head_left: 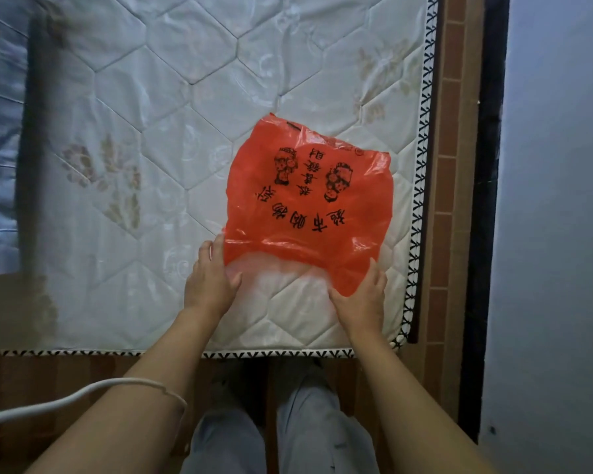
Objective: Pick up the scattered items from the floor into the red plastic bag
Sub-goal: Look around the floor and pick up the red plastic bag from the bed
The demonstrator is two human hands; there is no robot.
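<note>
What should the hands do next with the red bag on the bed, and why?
Probably pull the near edge apart to open the red bag. It lies flat on the mattress, and the left hand and right hand each hold that edge, so its mouth looks closed. No scattered items are in view, so the bag likely gets readied first.

The red plastic bag (308, 206) carried black printed Chinese characters, seen upside down from the head camera, set in an arc and two short columns between two printed cartoon figures, the strokes too blurred to read with certainty.
</note>
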